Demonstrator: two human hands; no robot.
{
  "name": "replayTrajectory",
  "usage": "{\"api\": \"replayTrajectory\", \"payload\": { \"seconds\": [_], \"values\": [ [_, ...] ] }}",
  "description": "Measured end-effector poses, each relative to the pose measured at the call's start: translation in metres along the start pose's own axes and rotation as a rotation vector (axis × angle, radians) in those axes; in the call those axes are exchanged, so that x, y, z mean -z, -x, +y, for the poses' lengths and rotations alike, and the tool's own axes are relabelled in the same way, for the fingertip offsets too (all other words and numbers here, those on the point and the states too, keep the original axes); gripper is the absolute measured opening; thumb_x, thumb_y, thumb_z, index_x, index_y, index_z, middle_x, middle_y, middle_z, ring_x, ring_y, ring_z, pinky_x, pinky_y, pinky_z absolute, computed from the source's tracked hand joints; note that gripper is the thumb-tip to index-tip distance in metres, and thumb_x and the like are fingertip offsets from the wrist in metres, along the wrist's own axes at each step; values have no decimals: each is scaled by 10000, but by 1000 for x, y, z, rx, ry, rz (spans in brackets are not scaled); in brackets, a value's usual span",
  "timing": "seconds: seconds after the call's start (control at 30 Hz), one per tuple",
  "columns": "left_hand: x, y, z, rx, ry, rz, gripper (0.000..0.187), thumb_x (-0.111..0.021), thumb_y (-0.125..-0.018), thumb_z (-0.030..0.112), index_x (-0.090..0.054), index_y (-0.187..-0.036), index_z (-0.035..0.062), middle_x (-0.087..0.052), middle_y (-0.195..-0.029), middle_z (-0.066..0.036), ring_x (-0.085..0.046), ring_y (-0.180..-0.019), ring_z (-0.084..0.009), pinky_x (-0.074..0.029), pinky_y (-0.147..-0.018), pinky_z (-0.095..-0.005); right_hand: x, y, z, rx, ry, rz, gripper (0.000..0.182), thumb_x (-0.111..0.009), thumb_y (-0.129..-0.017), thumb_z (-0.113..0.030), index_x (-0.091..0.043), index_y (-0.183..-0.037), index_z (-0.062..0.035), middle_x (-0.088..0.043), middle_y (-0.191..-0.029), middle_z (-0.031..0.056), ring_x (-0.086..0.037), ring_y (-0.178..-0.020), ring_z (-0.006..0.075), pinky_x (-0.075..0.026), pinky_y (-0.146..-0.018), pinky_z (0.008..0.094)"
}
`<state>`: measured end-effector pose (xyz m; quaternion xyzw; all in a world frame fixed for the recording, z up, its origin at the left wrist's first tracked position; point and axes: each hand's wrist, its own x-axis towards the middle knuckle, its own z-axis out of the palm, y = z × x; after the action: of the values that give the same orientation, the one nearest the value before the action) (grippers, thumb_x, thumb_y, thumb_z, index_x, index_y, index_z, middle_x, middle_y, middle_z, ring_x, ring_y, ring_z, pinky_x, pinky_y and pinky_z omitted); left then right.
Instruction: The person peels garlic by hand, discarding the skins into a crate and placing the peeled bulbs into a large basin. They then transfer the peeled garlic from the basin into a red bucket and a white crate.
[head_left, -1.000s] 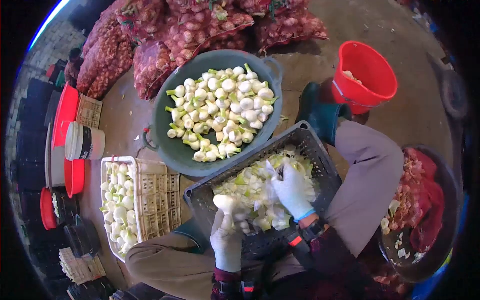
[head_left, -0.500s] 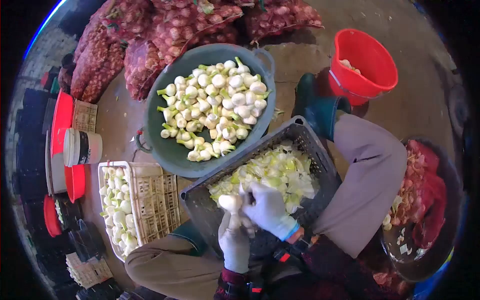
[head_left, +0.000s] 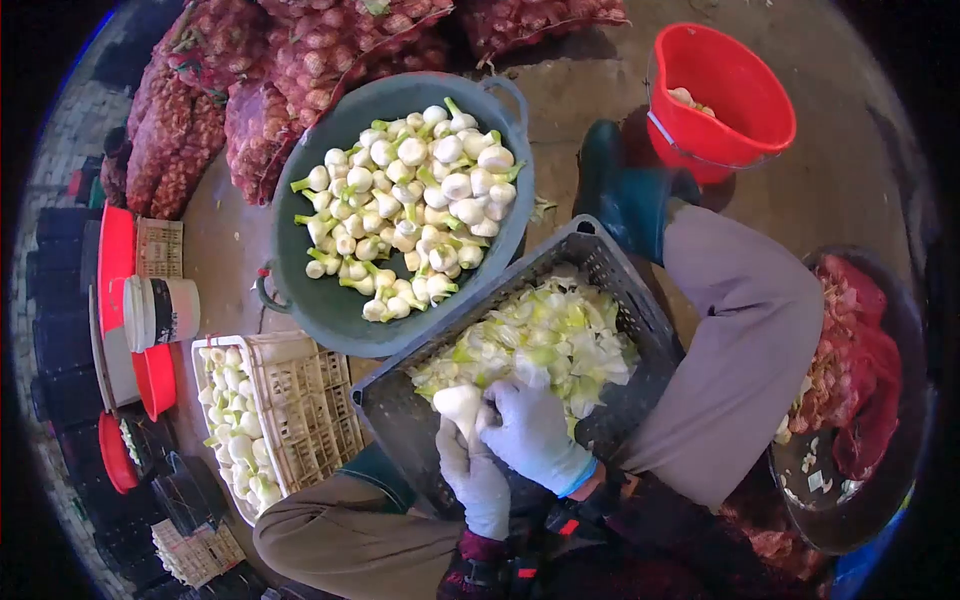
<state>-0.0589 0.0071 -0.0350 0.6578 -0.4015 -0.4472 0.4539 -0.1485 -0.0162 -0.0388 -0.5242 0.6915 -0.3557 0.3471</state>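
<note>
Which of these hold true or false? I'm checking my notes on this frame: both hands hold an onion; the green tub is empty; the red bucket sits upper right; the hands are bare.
1. Both hands, left hand and right hand, are on one onion: true.
2. The green tub is empty: false, it holds peeled onions.
3. The red bucket sits upper right: true.
4. The hands are bare: false, both wear pale gloves.
5. The grey crate holds peelings: true.
</note>
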Motion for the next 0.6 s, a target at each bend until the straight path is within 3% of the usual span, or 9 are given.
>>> {"api": "replayTrajectory", "payload": {
  "seconds": [0.03,0.1,0.13,0.2,0.23,0.4,0.5,0.53,0.6],
  "values": [
    [3,0,8,7,-4,-3,314,-544,-983,176,-515,-1239,-3,-616,-965,-20,-567,-812,-85,-474,-675,-219,-1,-2,2,-8,0,-1,143,-701,-722,-153,-622,-807,-71,-649,-775,97,-592,-715,339,-482,-629,456],
    [16,-3,23,338,108,-173,342,-534,-986,230,-519,-1233,-5,-595,-817,3,-532,-671,-84,-437,-562,-226,-3,-13,7,-4,-127,114,123,-679,-713,-125,-604,-784,-58,-633,-738,117,-608,-693,333,-484,-609,445],
    [18,-4,19,320,212,-217,371,-536,-977,295,-547,-1191,-7,-541,-710,16,-483,-579,-97,-386,-493,-238,-5,-19,16,-36,-162,137,99,-657,-751,-117,-596,-784,-47,-622,-726,139,-621,-671,334,-481,-583,426],
    [19,-4,33,449,423,-252,350,-554,-957,316,-568,-1102,-2,-522,-696,5,-476,-568,-122,-379,-493,-262,-3,-30,29,-171,-215,150,79,-633,-794,-112,-593,-778,-45,-613,-705,145,-619,-653,334,-471,-566,411],
    [19,-3,36,437,429,-257,350,-554,-957,316,-568,-1102,-2,-522,-696,5,-476,-568,-122,-379,-493,-262,-2,-32,32,-107,-146,301,96,-609,-829,-125,-597,-780,-44,-609,-690,147,-613,-634,319,-461,-553,404],
    [35,4,43,572,722,-328,300,-577,-924,312,-560,-967,16,-507,-689,-13,-426,-519,-156,-344,-494,-298,28,-30,51,-218,-17,232,169,-610,-833,-211,-623,-819,-43,-622,-753,198,-601,-686,373,-462,-605,440],
    [73,8,102,292,622,-298,307,-577,-922,316,-572,-950,10,-522,-695,-28,-443,-507,-158,-360,-486,-294,37,-28,39,-358,-16,126,291,-527,-912,-281,-612,-897,-2,-629,-870,250,-589,-817,431,-458,-721,491],
    [91,11,138,107,418,-180,294,-576,-927,269,-595,-977,-20,-572,-734,-43,-496,-531,-144,-379,-482,-258,39,-25,37,-298,-65,124,372,-514,-950,-360,-607,-898,-3,-628,-875,249,-602,-822,427,-463,-705,474],
    [157,7,173,-238,50,92,277,-576,-925,186,-602,-1058,-55,-611,-767,-60,-538,-564,-119,-409,-495,-231,22,-28,65,-201,69,78,386,-468,-959,-335,-589,-1003,29,-621,-975,278,-586,-928,438,-452,-799,493]
  ]
}}
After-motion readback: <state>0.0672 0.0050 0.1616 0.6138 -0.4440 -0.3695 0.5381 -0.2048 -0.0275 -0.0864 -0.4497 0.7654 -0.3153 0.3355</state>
